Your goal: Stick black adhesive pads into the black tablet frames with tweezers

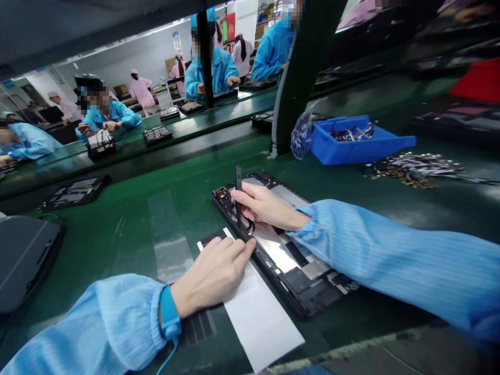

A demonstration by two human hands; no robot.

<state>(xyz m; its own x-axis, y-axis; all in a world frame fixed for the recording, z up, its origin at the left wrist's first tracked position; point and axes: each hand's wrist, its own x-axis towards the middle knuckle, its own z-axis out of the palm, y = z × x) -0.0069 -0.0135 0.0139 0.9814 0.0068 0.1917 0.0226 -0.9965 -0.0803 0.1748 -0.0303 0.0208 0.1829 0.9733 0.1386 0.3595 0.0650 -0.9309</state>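
An opened tablet-like device [291, 255] lies aslant on the green bench, its inner parts and black frame exposed. Held upright in the closed fingers of my right hand [263, 203] is a black stick-like tool [238, 195]. The tool's lower end meets the device's left edge, beside a dark curved cable or strip. My left hand [216, 271] rests palm down over a white sheet [261, 317], one digit stretched out to touch the device's near-left edge. Its other fingers are bent and their tips hidden. Left of the sheet lies a clear plastic strip [167, 234].
A blue bin [351, 143] holds small cable parts, with a loose pile of them [422, 169] beside it. A green post [299, 78] rises behind. At left are another opened device [76, 191] and a grey case [27, 260]. Several co-workers sit across the bench.
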